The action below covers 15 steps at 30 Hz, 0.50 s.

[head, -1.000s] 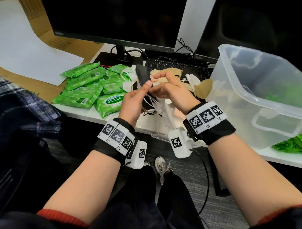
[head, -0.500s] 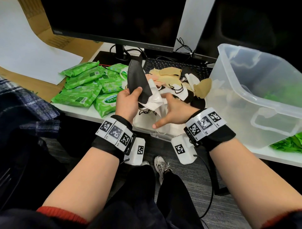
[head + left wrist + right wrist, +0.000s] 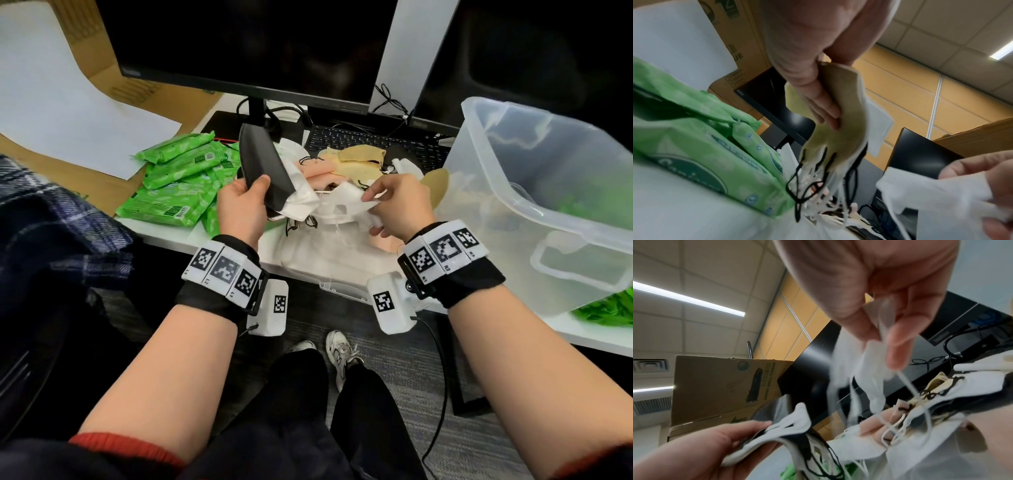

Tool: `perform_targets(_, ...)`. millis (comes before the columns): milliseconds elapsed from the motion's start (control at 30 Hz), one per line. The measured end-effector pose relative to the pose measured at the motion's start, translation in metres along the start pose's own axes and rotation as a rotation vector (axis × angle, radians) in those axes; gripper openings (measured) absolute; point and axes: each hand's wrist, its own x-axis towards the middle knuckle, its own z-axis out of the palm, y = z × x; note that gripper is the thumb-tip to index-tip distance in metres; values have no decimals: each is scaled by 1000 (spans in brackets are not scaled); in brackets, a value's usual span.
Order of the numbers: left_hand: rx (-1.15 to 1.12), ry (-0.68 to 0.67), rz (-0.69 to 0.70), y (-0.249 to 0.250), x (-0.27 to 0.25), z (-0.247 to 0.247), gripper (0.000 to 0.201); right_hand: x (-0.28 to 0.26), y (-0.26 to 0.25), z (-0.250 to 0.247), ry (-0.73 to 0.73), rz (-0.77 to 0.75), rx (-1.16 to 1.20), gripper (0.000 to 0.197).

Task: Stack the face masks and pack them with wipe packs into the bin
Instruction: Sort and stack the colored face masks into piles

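Here a stack of face masks (image 3: 270,178), black on the outside with white and tan layers behind it, stands nearly upright in the left hand (image 3: 241,205), whose thumb presses the black face while the fingers (image 3: 818,104) curl round the tan back; its ear loops, black and white, dangle below the hand. Just beside it the right hand (image 3: 399,205) pinches a single white mask (image 3: 342,204) between thumb and fingers (image 3: 898,344), one thin white loop trailing down from the pinch. Both hands hover above the loose pile of masks (image 3: 352,164), peach, tan, white and black, which lies on the white desk (image 3: 178,233) in front of a keyboard (image 3: 373,142). To the left of the pile, green wipe packs (image 3: 174,185) lie heaped over one another on the desk. To the right stands the clear plastic bin (image 3: 548,192), tilted towards the person, with more green packs showing at its lower right corner. A dark monitor (image 3: 246,44) rises behind the keyboard, and a white sheet (image 3: 65,102) lies over brown cardboard at far left.
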Motion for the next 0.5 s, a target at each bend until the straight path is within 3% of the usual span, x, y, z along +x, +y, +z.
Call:
perform_targets(100, 74, 44, 51, -1, 6, -5, 27, 2, -2, -7, 204, -20, 72, 41)
perform_targets(233, 72, -110, 166, -1, 3, -6, 80, 2, -10, -11, 366, -116, 64, 47)
perform_targets(267, 92, -162, 201, 0, 0, -4, 83, 0, -14, -11, 369, -175, 68, 48)
perform_targets(367, 198, -267, 252, -3, -4, 3, 56, -3, -20, -6, 293, -356, 15, 45)
perform_targets(500, 218, -277, 114, -4, -11, 12, 32, -12, -23, 6, 105, -561, -62, 45)
